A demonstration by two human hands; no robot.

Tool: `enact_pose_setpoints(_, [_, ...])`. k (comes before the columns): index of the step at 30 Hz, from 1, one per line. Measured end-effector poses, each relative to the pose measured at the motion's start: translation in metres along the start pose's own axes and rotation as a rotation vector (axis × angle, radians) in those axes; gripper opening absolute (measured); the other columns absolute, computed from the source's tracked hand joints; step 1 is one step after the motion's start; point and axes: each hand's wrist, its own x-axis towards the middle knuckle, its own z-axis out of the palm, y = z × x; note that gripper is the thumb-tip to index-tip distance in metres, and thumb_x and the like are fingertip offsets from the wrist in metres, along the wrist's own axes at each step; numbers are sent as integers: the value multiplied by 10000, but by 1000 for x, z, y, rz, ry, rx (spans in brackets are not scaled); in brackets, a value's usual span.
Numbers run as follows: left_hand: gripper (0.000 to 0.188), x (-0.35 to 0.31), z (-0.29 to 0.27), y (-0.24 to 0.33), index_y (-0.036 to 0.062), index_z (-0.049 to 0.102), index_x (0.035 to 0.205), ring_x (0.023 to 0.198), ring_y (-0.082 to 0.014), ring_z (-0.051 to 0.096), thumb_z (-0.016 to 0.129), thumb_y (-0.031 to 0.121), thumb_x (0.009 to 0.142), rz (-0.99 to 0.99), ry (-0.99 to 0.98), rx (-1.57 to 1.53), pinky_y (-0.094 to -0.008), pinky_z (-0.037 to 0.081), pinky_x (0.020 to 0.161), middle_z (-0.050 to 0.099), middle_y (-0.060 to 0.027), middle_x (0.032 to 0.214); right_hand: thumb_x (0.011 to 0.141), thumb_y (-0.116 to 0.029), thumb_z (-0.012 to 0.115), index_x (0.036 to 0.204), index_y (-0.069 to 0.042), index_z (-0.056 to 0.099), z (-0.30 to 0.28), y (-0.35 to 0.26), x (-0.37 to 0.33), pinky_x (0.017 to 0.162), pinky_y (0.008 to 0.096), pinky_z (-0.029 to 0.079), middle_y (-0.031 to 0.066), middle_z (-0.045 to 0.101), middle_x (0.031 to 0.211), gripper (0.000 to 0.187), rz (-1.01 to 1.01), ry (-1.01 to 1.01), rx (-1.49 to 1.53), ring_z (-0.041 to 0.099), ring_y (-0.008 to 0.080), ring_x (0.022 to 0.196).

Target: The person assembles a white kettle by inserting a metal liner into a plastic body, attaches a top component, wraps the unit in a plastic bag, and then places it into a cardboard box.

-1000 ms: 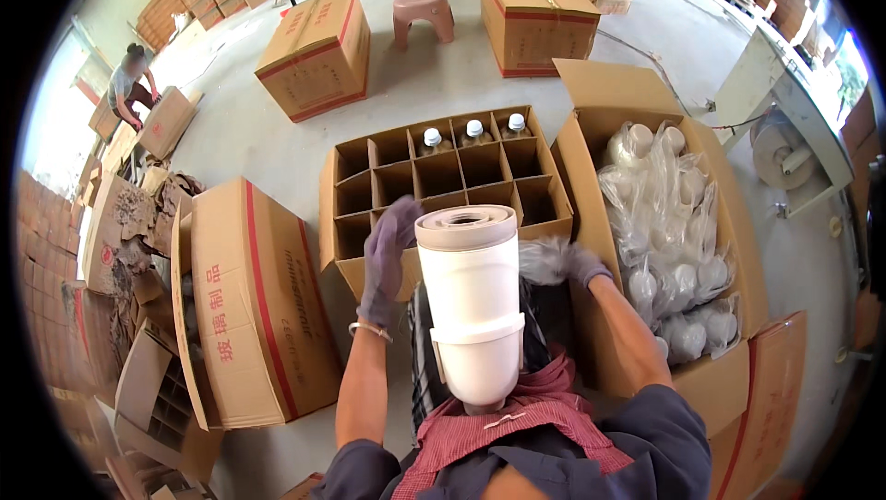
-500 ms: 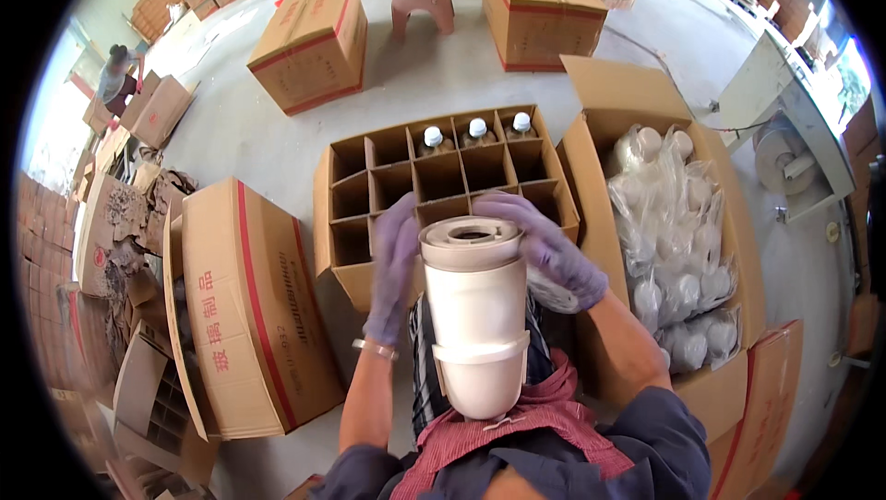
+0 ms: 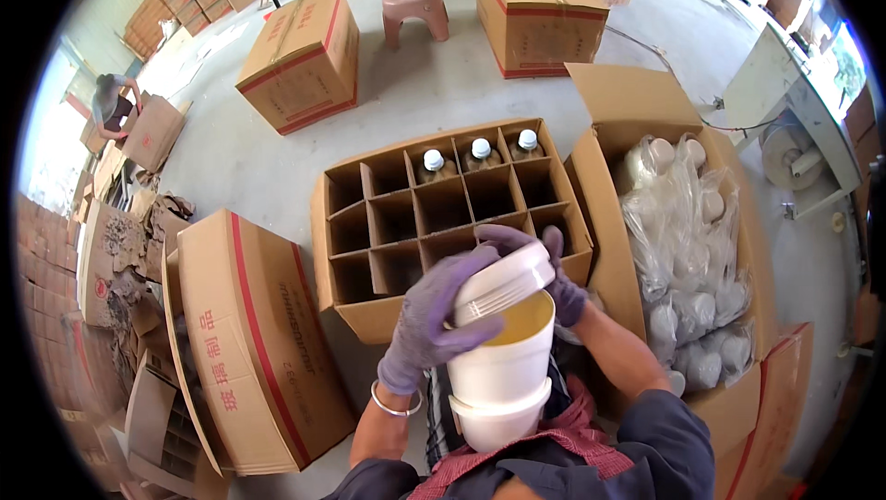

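On my lap, between my forearms, stands a white plastic tub with a collar around its lower part. Its mouth is uncovered at the near side and shows a yellowish inner wall; what lies inside is hidden. Above the mouth a white ribbed lid is tilted, its right side higher. My gloved left hand is closed on the lid's left edge, thumb below and fingers above. My gloved right hand grips around the far right edge, partly hidden behind the lid. Beyond them sits a divided carton with three white-capped bottles in its far row.
At right, an open carton holds several plastic-wrapped white pieces. A large carton stands at left. Farther off are two taped cartons, a pink stool and a person bending over a box.
The lid has come off the tub's top and tilted, uncovering the mouth. My left hand has moved from beside the tub onto the lid. The tub sits lower and farther right.
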Motion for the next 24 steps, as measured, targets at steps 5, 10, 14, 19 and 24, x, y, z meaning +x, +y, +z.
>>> enact_pose_setpoints(5, [323,47,-12,-29,-53,597,1142,884,-128,623,631,153,895,-384,454,-162,-265,512,789,673,-96,1025,980,-466,483,1298,1,509,-18,-4,73,957,336,457,152,589,1222,566,-170,429,-737,567,228,1091])
enact_pose_setpoints(10, [311,43,-3,-100,-51,609,1130,926,-91,581,619,196,940,-372,841,-370,-240,477,832,656,-53,1028,891,-319,639,1392,15,413,-11,-10,80,973,433,419,216,524,1265,643,-341,203,-1591,524,383,1145])
enact_pose_setpoints(14, [302,38,0,-132,-28,605,1152,921,-93,581,629,192,947,-368,999,-277,-243,477,830,654,-52,1033,811,-332,705,1391,-22,421,-24,-10,83,1016,471,392,197,510,1294,716,179,397,-1447,504,385,1176])
enact_pose_setpoints(19, [378,41,11,-131,-27,580,1199,877,-94,583,689,184,904,-464,965,-233,-241,491,786,651,-51,1014,744,-179,734,1368,-45,441,-48,14,109,963,436,470,189,472,1321,703,-566,-168,-2007,533,367,1145])
enact_pose_setpoints(24, [511,23,15,-146,-52,487,1288,921,-155,614,718,140,874,-364,1214,-38,-281,527,799,626,-114,1079,943,-425,583,1046,3,661,-89,15,165,688,339,557,191,652,741,447,330,413,-1306,679,275,690])
